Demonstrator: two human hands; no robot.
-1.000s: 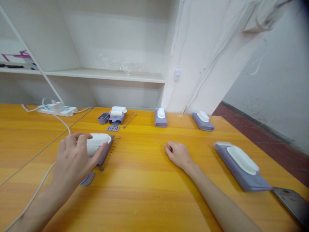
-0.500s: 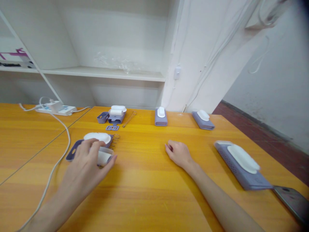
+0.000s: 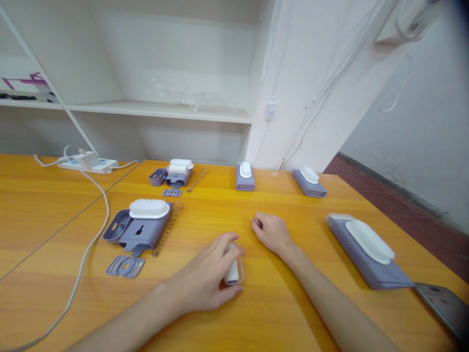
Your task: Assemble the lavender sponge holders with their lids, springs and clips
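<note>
My left hand (image 3: 212, 271) curls over a small white piece with a clear rim (image 3: 234, 274), gripping it low at the wooden table; the hand covers part of it. My right hand (image 3: 271, 232) rests on the table to its right, fingers curled into a loose fist with nothing visible inside. On the left lies a purple-grey housing (image 3: 144, 232) with a white oval pad (image 3: 149, 209) on top. Around it are a purple-grey cup (image 3: 117, 226), a coil spring (image 3: 167, 230) and a flat slotted plate (image 3: 125, 266).
A similar set of parts (image 3: 179, 173) stands farther back. Assembled purple-grey units (image 3: 245, 177), (image 3: 309, 182) and a larger one (image 3: 370, 249) lie across the right side, near a phone (image 3: 441, 303). A white cable (image 3: 82, 264) runs from a power strip (image 3: 88, 164).
My left hand has moved right, from over the left housing to near the middle of the table, carrying the small white piece. My right hand has stayed in place.
</note>
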